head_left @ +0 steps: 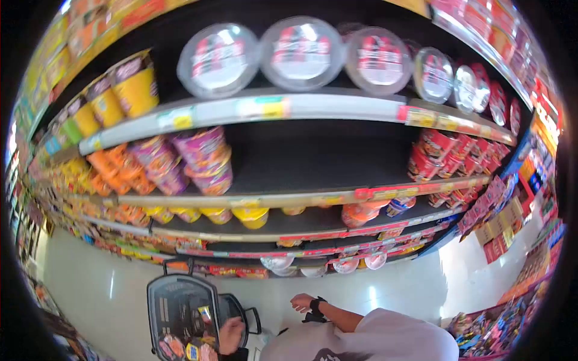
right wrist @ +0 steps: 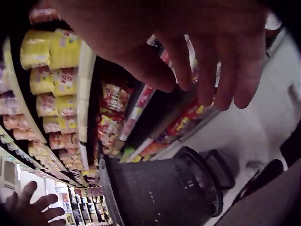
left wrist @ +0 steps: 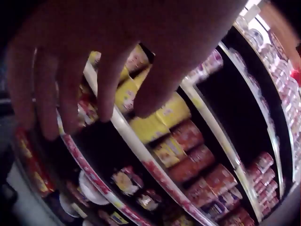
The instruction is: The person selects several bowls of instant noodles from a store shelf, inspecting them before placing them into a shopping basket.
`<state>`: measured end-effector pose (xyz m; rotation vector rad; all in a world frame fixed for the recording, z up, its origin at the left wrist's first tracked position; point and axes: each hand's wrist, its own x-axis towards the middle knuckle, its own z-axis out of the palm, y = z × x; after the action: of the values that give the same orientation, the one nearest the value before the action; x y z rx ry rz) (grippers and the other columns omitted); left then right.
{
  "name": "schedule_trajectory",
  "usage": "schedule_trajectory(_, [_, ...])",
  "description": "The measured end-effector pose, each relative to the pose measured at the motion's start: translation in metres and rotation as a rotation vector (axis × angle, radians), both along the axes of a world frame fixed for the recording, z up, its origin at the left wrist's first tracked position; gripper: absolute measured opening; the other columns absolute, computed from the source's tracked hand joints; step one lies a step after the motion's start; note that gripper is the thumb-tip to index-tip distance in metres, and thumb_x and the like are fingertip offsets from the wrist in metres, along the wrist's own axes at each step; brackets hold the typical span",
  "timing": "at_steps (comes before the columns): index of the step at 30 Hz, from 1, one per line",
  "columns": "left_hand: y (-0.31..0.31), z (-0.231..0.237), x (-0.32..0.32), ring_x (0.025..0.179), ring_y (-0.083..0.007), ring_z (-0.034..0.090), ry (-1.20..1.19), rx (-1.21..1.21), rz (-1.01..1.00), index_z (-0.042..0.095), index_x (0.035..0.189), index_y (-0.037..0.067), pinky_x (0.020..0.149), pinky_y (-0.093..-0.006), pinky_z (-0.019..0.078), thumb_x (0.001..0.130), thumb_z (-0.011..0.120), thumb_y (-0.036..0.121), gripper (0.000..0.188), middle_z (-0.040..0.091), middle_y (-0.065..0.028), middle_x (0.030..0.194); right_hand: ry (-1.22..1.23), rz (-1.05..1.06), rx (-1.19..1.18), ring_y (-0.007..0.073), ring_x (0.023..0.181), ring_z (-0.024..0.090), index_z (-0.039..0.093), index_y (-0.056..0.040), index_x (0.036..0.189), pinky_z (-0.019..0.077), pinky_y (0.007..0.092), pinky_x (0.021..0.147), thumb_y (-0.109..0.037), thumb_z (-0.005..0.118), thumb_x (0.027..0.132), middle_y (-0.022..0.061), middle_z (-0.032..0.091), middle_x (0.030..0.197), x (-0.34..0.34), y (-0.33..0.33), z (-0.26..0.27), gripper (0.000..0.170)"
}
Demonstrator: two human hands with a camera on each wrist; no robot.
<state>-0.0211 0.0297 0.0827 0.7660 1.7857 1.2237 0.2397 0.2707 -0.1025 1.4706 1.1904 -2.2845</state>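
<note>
– Your left hand (left wrist: 117, 33) is right up close, fingers apart, holding nothing!
– And your right hand (right wrist: 183, 37): fingers slightly apart, nothing held there either. Basket?
– One basket (head_left: 180, 292), on the floor just beside your left hand. Looks stiff, probably moderately heavy; grab the raised handle (head_left: 191, 266).
– Inside, at least three packs (head_left: 173, 347). Beyond, four purple cups (head_left: 203, 150) up front, then three big round tubs (head_left: 301, 53) facing you.

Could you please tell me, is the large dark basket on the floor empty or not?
Not empty: in the head view, colourful packs lie inside the basket, though part of its dark inside is bare.
</note>
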Motion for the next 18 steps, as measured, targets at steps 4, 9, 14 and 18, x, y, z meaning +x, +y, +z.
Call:
schedule_trajectory(4, [0.106, 0.063, 0.098, 0.096, -0.0159, 0.060, -0.112, -0.049, -0.520, 0.054, 0.123, 0.003, 0.085, -0.0290, 0.0472, 0.088, 0.062, 0.017, 0.038, 0.063, -0.0092, 0.107, 0.219, -0.103, 0.158, 0.0121, 0.076, 0.059, 0.058, -0.0161, 0.115, 0.0503, 0.0313, 0.066, -0.024, 0.060, 0.086, -0.0011, 0.063, 0.092, 0.037, 0.045, 0.046, 0.030])
schedule_trajectory(9, [0.203, 0.133, 0.189, 0.103, -0.0175, 0.058, 0.022, 0.052, -0.955, 0.052, 0.125, 0.003, 0.090, -0.0315, 0.0462, 0.089, 0.063, 0.024, 0.043, 0.059, -0.0084, 0.118, 0.379, -0.512, 0.454, 0.0154, 0.088, 0.062, 0.059, -0.0071, 0.113, 0.0513, 0.0314, 0.071, -0.013, 0.056, 0.089, 0.0035, 0.065, 0.099, 0.129, 0.103, 0.152, 0.025])
schedule_trajectory(14, [0.290, 0.177, 0.261, 0.105, -0.0187, 0.058, 0.110, 0.283, -1.082, 0.048, 0.130, 0.003, 0.090, -0.0338, 0.0468, 0.089, 0.063, 0.025, 0.049, 0.055, -0.0093, 0.126, 0.536, -0.829, 0.778, 0.0204, 0.097, 0.063, 0.056, -0.0009, 0.116, 0.0538, 0.0322, 0.077, -0.003, 0.049, 0.087, 0.0123, 0.064, 0.108, 0.251, 0.151, 0.264, 0.029])
schedule_trajectory(18, [0.338, 0.232, 0.320, 0.105, -0.0204, 0.057, 0.044, 0.463, -1.007, 0.038, 0.138, 0.003, 0.089, -0.0335, 0.0485, 0.088, 0.064, 0.022, 0.059, 0.049, -0.0136, 0.131, 0.541, -0.950, 1.158, 0.0158, 0.090, 0.062, 0.057, -0.0015, 0.111, 0.0511, 0.0274, 0.076, -0.002, 0.051, 0.087, 0.0082, 0.064, 0.103, 0.320, 0.176, 0.358, 0.025])
